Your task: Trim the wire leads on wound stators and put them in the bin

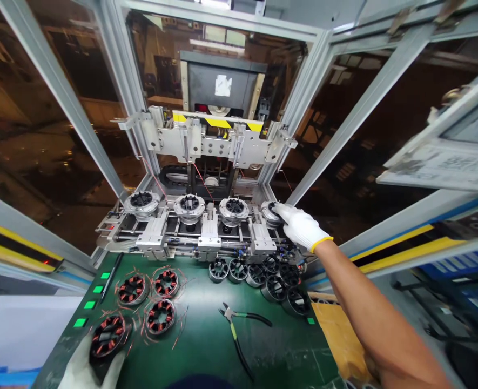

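Green-topped assembly bench (206, 351) here, round silver fixtures (189, 208) lined up along its far edge. White-gloved right hand (299, 227) has its fingers over the rightmost fixture (269, 210), can't tell if gripping; white-gloved left hand (88, 367) holds a red-wound black stator (108, 336) at near left.

The green-topped work bench (206, 346) carries three wound stators (160, 316) with red windings and loose copper leads, grouped toward the left. Black unwound stator cores (273, 288) stand in a curved cluster along the far right of the top. Diagonal cutters (234, 330) with green-and-black handles lie near centre. A black pen (112, 275) lies far left, just beside a column of lit green square indicators (88, 305) set along the left edge.
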A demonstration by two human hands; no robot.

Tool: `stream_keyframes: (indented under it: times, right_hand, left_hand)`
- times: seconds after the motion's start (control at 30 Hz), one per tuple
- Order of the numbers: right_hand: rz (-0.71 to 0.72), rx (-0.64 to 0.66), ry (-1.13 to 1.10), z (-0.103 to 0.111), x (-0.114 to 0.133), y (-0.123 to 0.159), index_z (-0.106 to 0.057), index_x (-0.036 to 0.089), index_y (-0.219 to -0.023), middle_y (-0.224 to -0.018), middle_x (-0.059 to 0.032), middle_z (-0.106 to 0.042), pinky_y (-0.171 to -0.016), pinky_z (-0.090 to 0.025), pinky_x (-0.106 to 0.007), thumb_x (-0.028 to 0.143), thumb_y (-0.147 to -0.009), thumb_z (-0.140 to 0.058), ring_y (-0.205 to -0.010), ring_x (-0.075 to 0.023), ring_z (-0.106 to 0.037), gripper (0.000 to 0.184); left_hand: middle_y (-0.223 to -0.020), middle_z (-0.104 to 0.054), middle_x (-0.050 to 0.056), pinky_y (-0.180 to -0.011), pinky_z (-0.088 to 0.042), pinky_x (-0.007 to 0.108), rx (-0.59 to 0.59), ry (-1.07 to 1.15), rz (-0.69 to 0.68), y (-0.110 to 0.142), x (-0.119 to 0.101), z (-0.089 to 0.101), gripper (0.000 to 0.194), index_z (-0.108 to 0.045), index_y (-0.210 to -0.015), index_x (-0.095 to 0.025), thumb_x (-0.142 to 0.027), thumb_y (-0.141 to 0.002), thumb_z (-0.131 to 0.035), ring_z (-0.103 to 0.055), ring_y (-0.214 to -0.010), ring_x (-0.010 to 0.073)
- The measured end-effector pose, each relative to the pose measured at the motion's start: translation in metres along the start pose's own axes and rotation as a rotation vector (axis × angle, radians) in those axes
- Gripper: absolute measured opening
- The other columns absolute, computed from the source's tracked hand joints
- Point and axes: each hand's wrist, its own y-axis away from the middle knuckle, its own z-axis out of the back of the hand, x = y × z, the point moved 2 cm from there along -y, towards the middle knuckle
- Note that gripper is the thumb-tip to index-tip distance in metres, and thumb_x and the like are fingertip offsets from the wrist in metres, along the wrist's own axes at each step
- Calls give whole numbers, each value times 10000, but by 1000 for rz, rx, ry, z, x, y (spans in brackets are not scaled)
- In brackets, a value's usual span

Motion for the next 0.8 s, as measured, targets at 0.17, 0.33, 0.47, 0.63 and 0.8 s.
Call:
stream_keyframes:
  times: [0.17,0.33,0.47,0.63,0.8]
  right_hand:
    - [27,-10,140,14,13,-6,-554,143,-1264,-1326,-117,-532,-996,-417,-398,47,-689,-462,-1186,-284,-502,590]
    - [85,-69,138,26,41,-26,-543,148,-1272,-1350,-112,-514,-1019,-395,-407,84,-746,-444,-1221,-279,-473,539]
    - [231,-56,91,21,80,-50,-489,140,-1329,-1402,-110,-461,-1056,-356,-398,49,-713,-446,-1266,-266,-431,625]
    - [248,4,93,-4,113,-63,-485,98,-1333,-1429,-140,-419,-1034,-377,-430,24,-692,-442,-1284,-302,-404,647]
    - [234,18,72,-3,115,-64,-482,84,-1332,-1419,-153,-428,-1039,-377,-447,18,-677,-437,-1281,-313,-405,660]
  left_hand:
    - [-1221,-547,167,-888,-487,457,-21,-15,-34,1,4,-1,768,-325,-1392,-150,-543,-757,-503,-562,-1097,348]
    - [-1238,-546,167,-927,-467,443,-66,-19,-47,5,-3,2,730,-336,-1380,-145,-546,-788,-484,-561,-1107,332]
    - [-1223,-557,166,-913,-475,429,-55,-36,-45,5,-6,4,712,-340,-1374,-143,-531,-796,-495,-575,-1088,322]
    - [-1265,-535,162,-940,-460,424,-70,-46,-64,5,-1,1,726,-322,-1387,-148,-509,-790,-524,-557,-1121,320]
    - [-1228,-561,162,-924,-470,410,-85,-41,-85,4,-1,-1,719,-344,-1374,-138,-507,-785,-529,-578,-1085,312]
